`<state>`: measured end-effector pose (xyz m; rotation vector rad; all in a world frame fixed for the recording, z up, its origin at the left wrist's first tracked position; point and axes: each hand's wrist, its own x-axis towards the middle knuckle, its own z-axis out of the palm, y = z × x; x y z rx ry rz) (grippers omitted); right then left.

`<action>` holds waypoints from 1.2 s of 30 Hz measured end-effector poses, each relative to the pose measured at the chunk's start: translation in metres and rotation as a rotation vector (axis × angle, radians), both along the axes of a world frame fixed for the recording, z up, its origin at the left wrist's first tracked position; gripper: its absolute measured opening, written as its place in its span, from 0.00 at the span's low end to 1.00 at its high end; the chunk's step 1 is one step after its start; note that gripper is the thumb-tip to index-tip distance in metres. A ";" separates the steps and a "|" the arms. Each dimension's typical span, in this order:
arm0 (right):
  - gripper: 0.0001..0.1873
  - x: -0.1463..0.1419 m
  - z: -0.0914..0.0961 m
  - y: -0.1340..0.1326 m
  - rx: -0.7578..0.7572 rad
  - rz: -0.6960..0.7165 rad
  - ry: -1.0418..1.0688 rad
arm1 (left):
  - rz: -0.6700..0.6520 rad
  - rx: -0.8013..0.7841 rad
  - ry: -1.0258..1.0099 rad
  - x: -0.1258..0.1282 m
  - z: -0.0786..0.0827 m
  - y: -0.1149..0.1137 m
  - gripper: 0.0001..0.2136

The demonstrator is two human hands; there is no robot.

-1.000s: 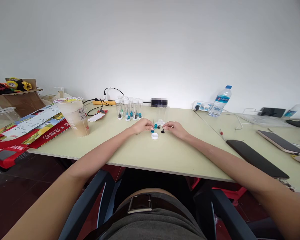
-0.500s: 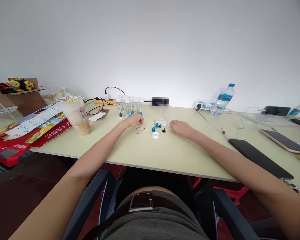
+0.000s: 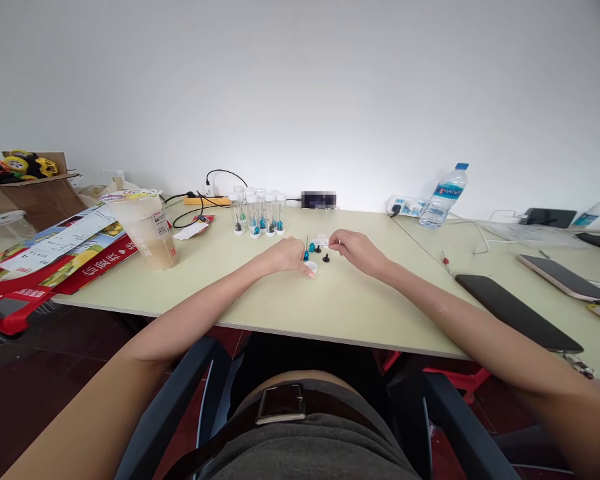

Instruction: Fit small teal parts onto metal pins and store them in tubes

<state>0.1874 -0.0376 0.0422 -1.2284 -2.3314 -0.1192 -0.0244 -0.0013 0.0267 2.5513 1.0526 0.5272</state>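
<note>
The pale green tabletop (image 3: 290,300) ran wide under both forearms, carrying a tall sealed drink cup (image 3: 145,227) and red printed packaging (image 3: 55,267) on the left side, a water bottle (image 3: 443,197) at the back right, and a dark phone (image 3: 515,310) lying flat further right. A cluster of clear tubes (image 3: 259,212) with white caps stood upright behind the working spot, near a yellow power strip (image 3: 205,200). The left hand (image 3: 291,255) lay low on the tabletop with its fingers curled, the tips touching or just beside a white cap (image 3: 311,267); whether it actually gripped the cap could not be told at this size. The right hand (image 3: 353,245) rested just across from it, fingers bent and pinched toward a small clear piece by the loose parts, though what it held, if anything, was too small to make out. Between the two hands sat the small blue pieces (image 3: 309,251) and the black pieces (image 3: 323,254), close together. To do this step well, it seemed wise to keep both wrists planted on the tabletop, take one tiny piece at a time with fingertips only, and avoid brushing the neighbouring pieces, which looked light enough to roll or scatter.
</note>
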 end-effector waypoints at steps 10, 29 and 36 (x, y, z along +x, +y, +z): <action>0.10 -0.013 -0.014 -0.011 -0.063 0.096 -0.075 | -0.227 -0.100 0.014 -0.006 0.004 0.005 0.12; 0.13 -0.019 -0.017 -0.016 0.086 0.142 -0.440 | -0.459 0.148 0.108 -0.010 0.017 -0.002 0.05; 0.14 -0.024 -0.017 -0.022 0.135 0.047 -0.489 | -0.442 0.132 0.115 -0.011 0.015 0.001 0.07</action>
